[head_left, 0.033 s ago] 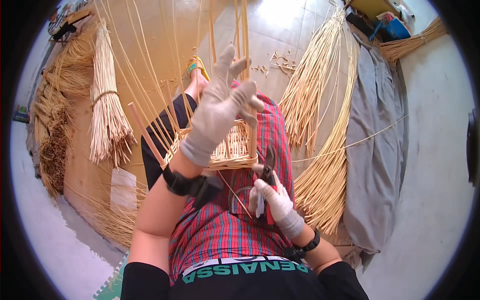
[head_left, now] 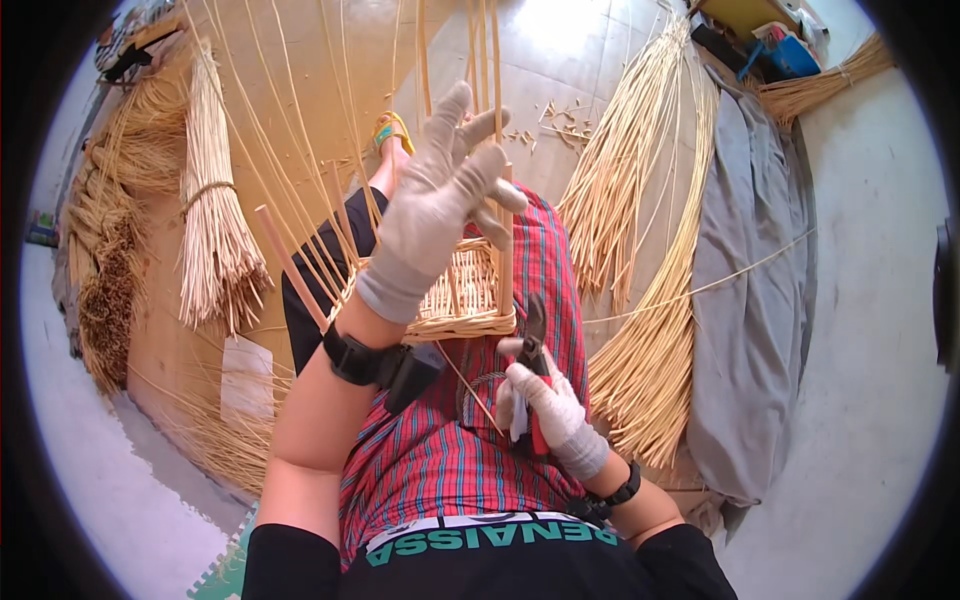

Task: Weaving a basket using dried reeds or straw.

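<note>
A partly woven wicker basket (head_left: 465, 318) rests on my lap, with tall thin stakes rising from its rim and thick upright rods at its corners. My left hand (head_left: 435, 205), in a pale work glove, hovers over the basket with its fingers spread, close to the upright rods at the right corner. Whether its fingertips touch those rods is hard to see. My gloved right hand (head_left: 560, 410) is closed round a pair of hand pruners (head_left: 537, 330) with red handles, just right of the basket's near corner. The dark jaws point away from me.
A checked red cloth (head_left: 430, 470) covers my lap. To the right lie loose rattan bundles (head_left: 650, 390) beside a grey cloth (head_left: 745, 300). A tied bundle (head_left: 210, 200) lies at the left, near a white sheet (head_left: 247, 378). Short offcuts (head_left: 568, 130) are scattered on the floor ahead.
My left hand has shifted slightly left, its fingers still spread. The pruners in my right hand have turned a little and moved slightly nearer to me.
</note>
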{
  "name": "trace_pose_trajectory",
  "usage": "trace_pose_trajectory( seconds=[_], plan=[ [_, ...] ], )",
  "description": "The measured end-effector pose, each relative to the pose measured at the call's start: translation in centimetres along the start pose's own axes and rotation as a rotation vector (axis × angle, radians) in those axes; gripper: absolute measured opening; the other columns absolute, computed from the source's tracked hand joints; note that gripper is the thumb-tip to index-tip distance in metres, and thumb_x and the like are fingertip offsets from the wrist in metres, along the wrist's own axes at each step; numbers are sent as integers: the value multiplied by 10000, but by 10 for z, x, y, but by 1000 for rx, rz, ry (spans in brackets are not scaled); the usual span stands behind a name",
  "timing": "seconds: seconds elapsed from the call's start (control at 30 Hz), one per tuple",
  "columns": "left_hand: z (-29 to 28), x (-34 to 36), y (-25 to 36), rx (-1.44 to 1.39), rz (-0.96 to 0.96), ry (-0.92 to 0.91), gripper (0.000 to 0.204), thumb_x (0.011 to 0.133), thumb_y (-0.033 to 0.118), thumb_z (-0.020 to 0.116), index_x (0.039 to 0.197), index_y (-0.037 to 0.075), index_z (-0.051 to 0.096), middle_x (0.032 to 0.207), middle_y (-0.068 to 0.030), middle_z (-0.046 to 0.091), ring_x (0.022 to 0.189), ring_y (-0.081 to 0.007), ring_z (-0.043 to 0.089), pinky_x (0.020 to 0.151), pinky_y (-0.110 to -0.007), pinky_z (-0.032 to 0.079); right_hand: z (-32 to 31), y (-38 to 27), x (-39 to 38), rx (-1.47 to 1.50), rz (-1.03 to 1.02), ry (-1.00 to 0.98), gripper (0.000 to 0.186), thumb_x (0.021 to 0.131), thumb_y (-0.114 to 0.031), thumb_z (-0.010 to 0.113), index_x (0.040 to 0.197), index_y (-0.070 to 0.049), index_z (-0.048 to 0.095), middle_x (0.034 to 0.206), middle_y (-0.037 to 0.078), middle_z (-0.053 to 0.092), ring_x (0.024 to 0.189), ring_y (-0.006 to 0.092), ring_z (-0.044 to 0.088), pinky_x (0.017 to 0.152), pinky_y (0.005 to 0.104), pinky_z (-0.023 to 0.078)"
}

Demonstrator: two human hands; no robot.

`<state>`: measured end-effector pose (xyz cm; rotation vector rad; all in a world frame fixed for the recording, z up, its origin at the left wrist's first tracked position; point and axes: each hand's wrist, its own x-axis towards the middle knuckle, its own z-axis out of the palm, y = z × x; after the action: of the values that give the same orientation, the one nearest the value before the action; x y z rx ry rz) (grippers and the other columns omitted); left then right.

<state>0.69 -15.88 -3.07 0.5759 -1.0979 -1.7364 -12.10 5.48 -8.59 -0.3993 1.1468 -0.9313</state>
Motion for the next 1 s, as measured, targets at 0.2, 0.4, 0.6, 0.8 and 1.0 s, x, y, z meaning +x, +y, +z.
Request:
trace_pose_trajectory(
  seconds=[0.2, 0.4, 0.6, 0.8, 1.0],
  plan=[
    [11, -35, 45, 364, 63, 197, 349, 1040, 252, 533, 1272, -6, 574, 942, -82, 661, 560, -42, 564, 431, -173, 416, 5, 8, -5, 349, 346, -217, 443, 1049, -389, 403, 1339, -57, 441, 980, 164, 666, 921, 358, 686, 860, 492, 554],
    [0, -78, 48, 404, 245, 230, 257, 1052, 240, 509, 1044, -3, 592, 865, -79, 674, 515, -15, 446, 461, -169, 343, 12, 14, -5, 547, 369, -303, 442, 1047, -392, 413, 1318, -48, 466, 988, 184, 674, 938, 390, 682, 869, 534, 545],
    [14, -104, 61, 394, 168, 184, 287, 1045, 272, 525, 1021, -9, 584, 882, -91, 687, 524, -24, 491, 463, -181, 378, 25, 1, 2, 511, 429, -161, 454, 1051, -425, 413, 1275, -32, 461, 916, 173, 640, 836, 320, 671, 812, 492, 571],
    [-3, -105, 50, 460, 315, 234, 281, 1043, 286, 526, 1028, 9, 569, 863, -80, 662, 522, -34, 475, 464, -179, 384, 14, 6, 0, 312, 451, -153, 388, 1038, -441, 464, 1072, -60, 527, 716, 87, 539, 589, 222, 541, 573, 383, 508],
    [-19, -121, 55, 385, 271, 287, 271, 1068, 296, 454, 1083, 40, 543, 853, -81, 580, 515, -66, 385, 450, -191, 365, 5, -16, -11, 93, 452, -120, 361, 1026, -417, 488, 976, -64, 544, 647, 36, 508, 510, 163, 507, 468, 314, 436]
  ],
)
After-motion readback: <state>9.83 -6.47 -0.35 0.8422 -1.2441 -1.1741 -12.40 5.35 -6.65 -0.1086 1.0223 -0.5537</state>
